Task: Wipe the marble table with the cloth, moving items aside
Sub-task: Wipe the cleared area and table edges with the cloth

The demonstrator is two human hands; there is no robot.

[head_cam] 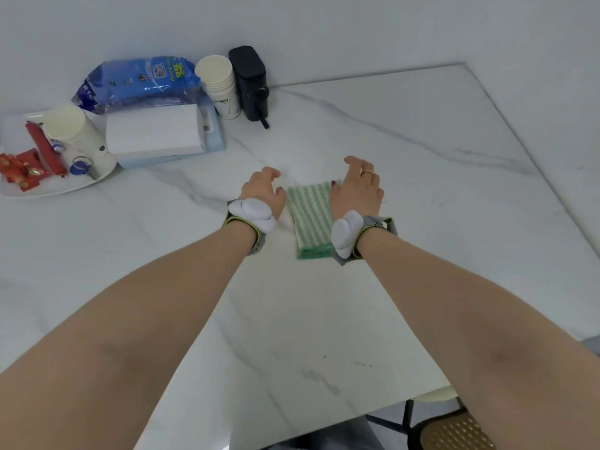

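I am looking down at a white marble surface [406, 141] with grey veins, my two bare forearms reaching out over it. A folded cloth [311, 219], striped green and white, lies flat near the middle of the surface, between my wrists.

My left hand [263, 191] hovers just beside the cloth's left edge, fingers loosely curled and holding nothing. My right hand [357, 186] is at the cloth's far right corner, fingers relaxed and slightly bent; its thumb side seems to touch the cloth, but I cannot tell whether it grips it. Both hands flank the cloth, likely to pick it up or spread it.

Everything else is crowded toward the far left corner, by the wall. A white tray [48, 190] at the left edge carries red wrapped sweets [19, 172] and an overturned white cup-like container [76, 138]. Just beside it lies a white tissue pack [154, 133] on a pale blue base, with a blue plastic bag [139, 81] behind. A stack of paper cups [219, 86] stands next to a black device [250, 82] against the wall.

I judge the wiping has not begun: the near and right parts are open for wiping, and the clustered items would need shifting later.
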